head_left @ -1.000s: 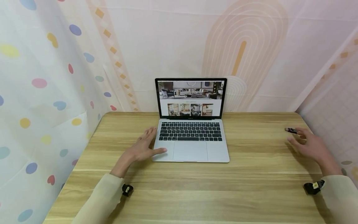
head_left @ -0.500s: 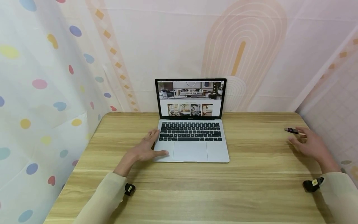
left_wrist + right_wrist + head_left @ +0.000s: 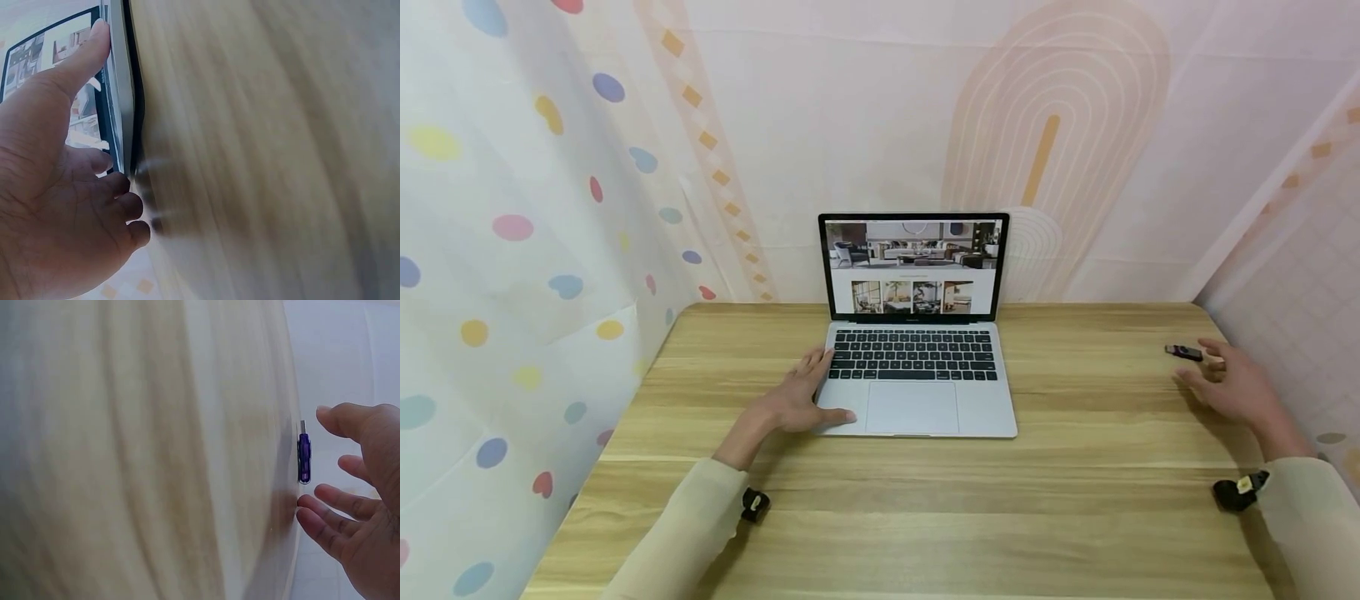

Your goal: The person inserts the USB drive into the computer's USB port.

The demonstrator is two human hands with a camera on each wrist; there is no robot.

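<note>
The left hand (image 3: 793,402), fingers extended and relaxed, rests at the near-left corner of the laptop (image 3: 913,408), its thumb over the palm rest and its fingers along the left edge. The laptop stands at mid-table with its screen raised. Well to its right, the USB drive (image 3: 1185,353) lies on the table (image 3: 925,508), long axis running roughly left to right, metal connector toward the laptop. The right hand (image 3: 1236,387) is the nearer one: the drive lies just left of its spread fingers, which grip nothing. Count: two hands, one laptop, one USB drive, one table.
</note>
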